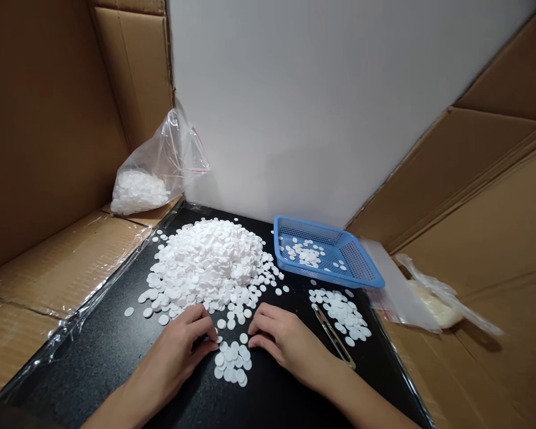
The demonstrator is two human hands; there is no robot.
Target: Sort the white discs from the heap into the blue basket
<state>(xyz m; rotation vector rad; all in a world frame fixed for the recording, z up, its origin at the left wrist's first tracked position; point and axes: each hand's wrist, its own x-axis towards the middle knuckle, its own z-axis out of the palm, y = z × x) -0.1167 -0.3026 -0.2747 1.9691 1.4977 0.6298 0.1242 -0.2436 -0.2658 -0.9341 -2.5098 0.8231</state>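
Observation:
My left hand [185, 339] rests on the black tabletop, thumb and index finger drawn together at a small white disc beside a loose group of white discs [232, 362]. Across that group is my right hand [283, 339], its fingers curved, with a small gap between thumb and index finger and nothing visible in it. A large heap of thin, round white discs [209, 256] lies just beyond both hands, with some scattered around its edge. To the right, another spread of white discs [342, 313] lies near a pair of metal tweezers [333, 336], partly behind my right forearm.
A blue mesh basket [361, 271] holding some discs stands at the back right. At the far left, a clear plastic bag [161, 149] holds white pieces. Another plastic bag [435, 301] lies right of the tabletop. Cardboard walls [486, 190] and a white panel [304, 107] enclose the space.

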